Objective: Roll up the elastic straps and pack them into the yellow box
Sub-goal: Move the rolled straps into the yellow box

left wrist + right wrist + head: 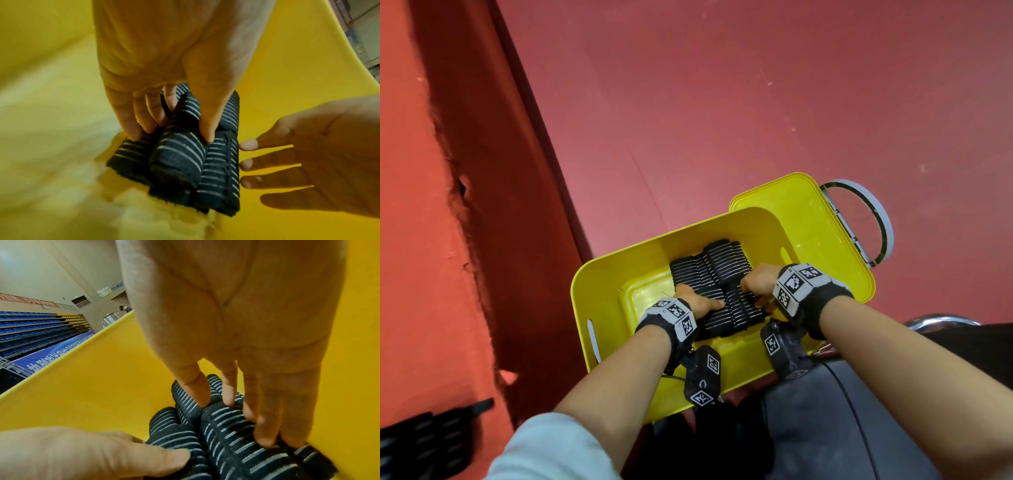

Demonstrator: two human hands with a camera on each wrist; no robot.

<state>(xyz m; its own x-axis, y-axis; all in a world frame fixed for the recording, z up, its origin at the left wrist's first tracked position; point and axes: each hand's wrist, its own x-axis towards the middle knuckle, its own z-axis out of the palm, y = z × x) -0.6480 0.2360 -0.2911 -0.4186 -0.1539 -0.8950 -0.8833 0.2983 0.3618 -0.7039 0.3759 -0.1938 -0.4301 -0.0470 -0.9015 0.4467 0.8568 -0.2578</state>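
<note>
The yellow box (599, 270) sits open on the red floor, with several black, white-striped rolled straps (722, 270) packed side by side in it. My left hand (697, 303) reaches into the box. Its fingers (133, 126) and thumb pinch the middle roll (179, 155) from both sides. My right hand (755, 284) is at the right of the bundle. Its straight fingers (265, 434) press down on the rolls (226, 443) against the box wall. In the left wrist view my right hand (267, 162) touches the bundle's side with flat fingertips.
The yellow lid (801, 212) with a grey handle (876, 219) lies behind the box at the right. More striped straps (424, 442) lie on the orange strip at the lower left. A dark rounded object (825, 411) and a chrome rail (941, 320) are at the lower right.
</note>
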